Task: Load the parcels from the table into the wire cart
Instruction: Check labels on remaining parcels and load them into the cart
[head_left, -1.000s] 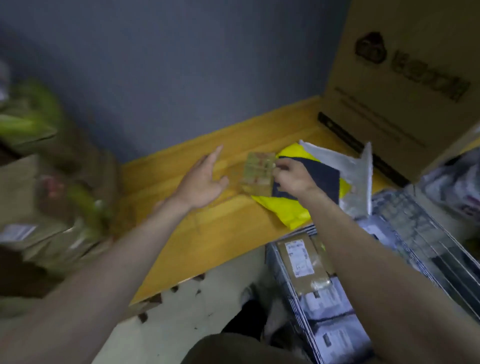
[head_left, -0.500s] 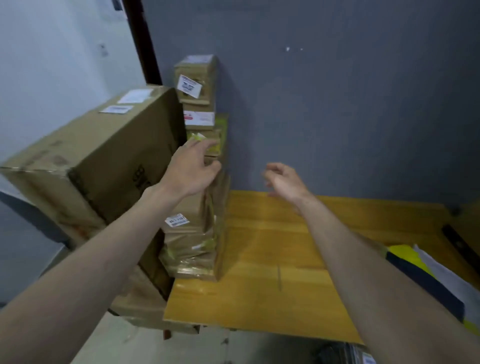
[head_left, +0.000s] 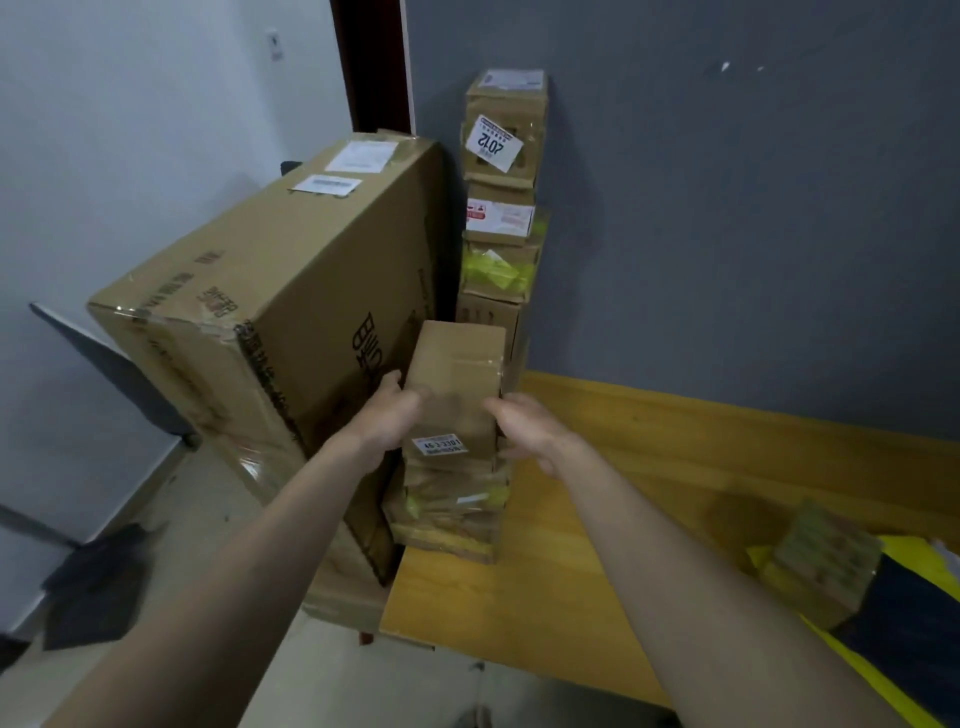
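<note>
Two hands, empty half a second ago, now clasp my brown box (head_left: 453, 387) at twelve o'clock: left hand (head_left: 387, 415), right hand (head_left: 524, 421); cart load next.

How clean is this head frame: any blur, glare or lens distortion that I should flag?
Head view: dim, flat indoor light. Wide-angle bending bows the large carton and the forearms. Both the left hand and right hand on the brown box look slightly soft. The small parcel at the right edge is blurred. Tape on the carton's lower corner shows mild glare.
</note>
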